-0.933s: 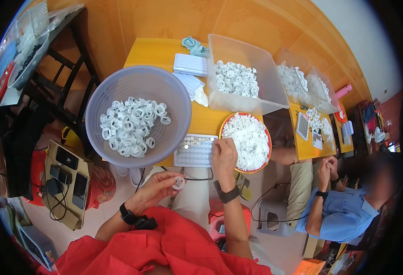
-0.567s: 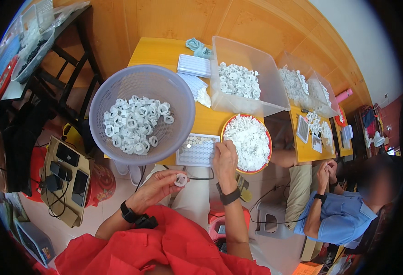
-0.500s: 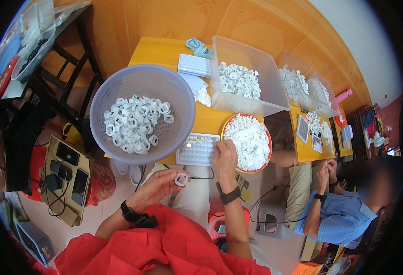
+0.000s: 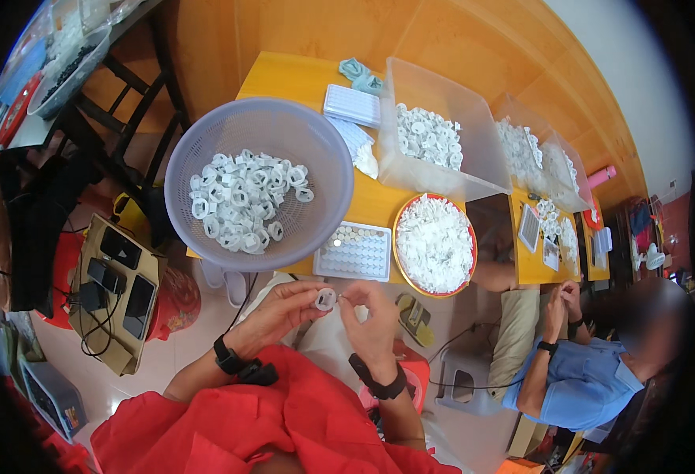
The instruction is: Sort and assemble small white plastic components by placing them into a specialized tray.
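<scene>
My left hand [image 4: 284, 311] pinches a small white plastic ring-shaped part [image 4: 326, 299] above my lap. Close beside it on the right, my right hand [image 4: 371, 317] has thumb and forefinger pressed together at the ring's edge. Whatever lies between those fingertips is too small to make out. Beyond the hands is a white compartment tray [image 4: 354, 264], with pale round discs along its far rows. A red-rimmed yellow bowl [image 4: 395, 249] heaped with small white pieces stands to its right. The purple-grey basket [image 4: 331, 170] at the left holds many similar white rings.
A clear plastic bin [image 4: 482, 170] with more white parts stands on the yellow table [image 4: 284, 75], near stacked trays [image 4: 353, 105] and a teal cloth [image 4: 361, 77]. At left, a cardboard box [image 4: 118, 344] holds phones. A co-worker in blue [image 4: 584, 383] sits at the right.
My right hand has come back from the compartment tray to the ring in my left hand. The left hand has moved slightly right with the ring. The whole view has shifted a little.
</scene>
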A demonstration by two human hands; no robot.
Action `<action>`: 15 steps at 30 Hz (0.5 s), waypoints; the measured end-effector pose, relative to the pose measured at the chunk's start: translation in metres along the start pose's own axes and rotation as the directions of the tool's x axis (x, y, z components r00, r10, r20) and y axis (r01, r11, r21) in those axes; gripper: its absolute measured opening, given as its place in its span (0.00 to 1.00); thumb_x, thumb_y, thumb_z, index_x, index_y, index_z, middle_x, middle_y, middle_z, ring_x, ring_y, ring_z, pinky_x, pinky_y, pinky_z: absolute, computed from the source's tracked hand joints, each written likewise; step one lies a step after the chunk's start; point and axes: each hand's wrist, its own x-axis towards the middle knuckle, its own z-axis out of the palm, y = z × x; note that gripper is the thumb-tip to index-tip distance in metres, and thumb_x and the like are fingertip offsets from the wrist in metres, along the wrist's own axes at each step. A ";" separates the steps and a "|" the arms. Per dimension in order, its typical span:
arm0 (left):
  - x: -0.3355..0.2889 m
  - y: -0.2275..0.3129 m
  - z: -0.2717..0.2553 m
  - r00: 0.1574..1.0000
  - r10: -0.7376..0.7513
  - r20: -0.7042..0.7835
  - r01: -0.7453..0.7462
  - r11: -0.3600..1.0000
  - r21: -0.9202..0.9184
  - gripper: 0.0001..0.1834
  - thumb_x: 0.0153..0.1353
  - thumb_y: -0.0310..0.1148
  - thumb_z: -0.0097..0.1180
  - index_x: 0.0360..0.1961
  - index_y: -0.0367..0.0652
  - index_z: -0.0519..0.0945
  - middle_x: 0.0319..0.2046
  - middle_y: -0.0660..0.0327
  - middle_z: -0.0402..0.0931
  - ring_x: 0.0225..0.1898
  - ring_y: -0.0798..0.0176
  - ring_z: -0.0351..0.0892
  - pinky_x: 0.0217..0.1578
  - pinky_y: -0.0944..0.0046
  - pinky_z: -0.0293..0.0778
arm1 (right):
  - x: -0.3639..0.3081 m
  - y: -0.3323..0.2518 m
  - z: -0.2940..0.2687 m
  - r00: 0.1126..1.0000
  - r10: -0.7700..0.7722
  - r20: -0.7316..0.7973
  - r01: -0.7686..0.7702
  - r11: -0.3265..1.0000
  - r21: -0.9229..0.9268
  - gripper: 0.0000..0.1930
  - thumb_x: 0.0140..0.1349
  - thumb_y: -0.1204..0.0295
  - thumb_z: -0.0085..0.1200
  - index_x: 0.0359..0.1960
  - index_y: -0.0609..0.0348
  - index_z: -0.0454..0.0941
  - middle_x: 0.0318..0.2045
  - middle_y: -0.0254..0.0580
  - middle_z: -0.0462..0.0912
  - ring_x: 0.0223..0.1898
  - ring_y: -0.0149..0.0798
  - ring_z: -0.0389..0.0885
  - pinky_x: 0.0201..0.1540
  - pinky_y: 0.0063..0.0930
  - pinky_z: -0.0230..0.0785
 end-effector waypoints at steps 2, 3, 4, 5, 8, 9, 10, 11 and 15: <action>0.000 -0.001 0.001 1.000 0.008 0.008 -0.008 1.000 0.001 0.15 0.62 0.30 0.48 0.49 0.34 0.73 0.45 0.59 0.73 0.46 0.68 0.74 0.48 0.67 0.72 | -0.004 -0.003 0.006 0.998 -0.069 -0.013 0.068 0.996 -0.061 0.09 0.47 0.83 0.56 0.32 0.63 0.72 0.27 0.40 0.77 0.27 0.33 0.78 0.31 0.24 0.70; 0.000 -0.001 0.002 1.000 0.021 0.019 -0.021 1.000 0.003 0.15 0.62 0.29 0.48 0.48 0.34 0.73 0.45 0.59 0.74 0.45 0.68 0.74 0.48 0.67 0.72 | -0.004 -0.004 0.007 0.989 -0.144 -0.021 0.140 0.982 -0.124 0.10 0.46 0.83 0.56 0.31 0.62 0.72 0.27 0.41 0.77 0.26 0.35 0.78 0.30 0.24 0.69; 0.001 -0.001 0.002 1.000 0.020 0.019 -0.021 1.000 0.004 0.15 0.62 0.29 0.48 0.48 0.34 0.73 0.45 0.59 0.74 0.45 0.68 0.74 0.48 0.67 0.72 | -0.005 -0.003 0.009 0.989 -0.144 -0.022 0.140 0.982 -0.124 0.10 0.46 0.83 0.56 0.31 0.62 0.72 0.27 0.41 0.77 0.26 0.35 0.78 0.30 0.24 0.69; 0.001 -0.001 0.003 1.000 0.024 0.013 -0.024 0.999 0.025 0.14 0.62 0.29 0.48 0.48 0.35 0.74 0.45 0.60 0.74 0.45 0.69 0.74 0.48 0.67 0.72 | -0.006 -0.001 0.010 0.981 -0.190 -0.027 0.183 0.968 -0.171 0.10 0.45 0.84 0.56 0.31 0.62 0.72 0.26 0.41 0.77 0.26 0.37 0.77 0.29 0.26 0.69; 0.000 -0.001 0.005 0.999 0.034 -0.009 -0.034 0.998 0.053 0.14 0.62 0.28 0.48 0.48 0.36 0.74 0.45 0.60 0.74 0.45 0.70 0.73 0.47 0.67 0.72 | -0.007 -0.001 0.013 0.962 -0.273 -0.033 0.258 0.938 -0.232 0.11 0.44 0.85 0.56 0.30 0.61 0.72 0.25 0.42 0.76 0.25 0.41 0.76 0.28 0.29 0.68; 0.000 -0.001 0.006 0.999 0.038 -0.020 -0.037 0.997 0.061 0.14 0.62 0.28 0.49 0.47 0.36 0.75 0.45 0.61 0.74 0.45 0.70 0.73 0.47 0.67 0.72 | -0.007 -0.001 0.014 0.951 -0.307 -0.037 0.289 0.924 -0.251 0.11 0.43 0.85 0.56 0.29 0.60 0.72 0.25 0.42 0.76 0.25 0.42 0.76 0.27 0.30 0.67; 0.000 -0.001 0.007 0.999 0.037 -0.020 -0.036 0.997 0.061 0.14 0.62 0.28 0.49 0.47 0.36 0.75 0.45 0.61 0.74 0.45 0.70 0.73 0.47 0.67 0.72 | -0.008 -0.001 0.014 0.951 -0.306 -0.038 0.288 0.924 -0.251 0.11 0.43 0.85 0.56 0.29 0.60 0.72 0.25 0.42 0.76 0.25 0.42 0.76 0.27 0.30 0.67; -0.001 -0.001 0.009 0.999 0.045 -0.031 -0.042 0.995 0.088 0.14 0.61 0.28 0.50 0.47 0.37 0.75 0.45 0.60 0.74 0.46 0.69 0.74 0.47 0.67 0.73 | -0.009 0.001 0.015 0.946 -0.323 -0.031 0.302 0.910 -0.284 0.11 0.43 0.85 0.56 0.29 0.60 0.72 0.24 0.42 0.76 0.25 0.43 0.76 0.27 0.31 0.67; -0.002 -0.002 0.007 0.995 0.079 -0.058 -0.068 0.983 0.171 0.13 0.60 0.29 0.51 0.46 0.38 0.76 0.44 0.60 0.75 0.45 0.68 0.74 0.46 0.66 0.73 | -0.012 0.001 0.018 0.933 -0.360 -0.027 0.329 0.880 -0.343 0.10 0.43 0.85 0.56 0.28 0.59 0.73 0.23 0.41 0.75 0.23 0.43 0.75 0.24 0.31 0.66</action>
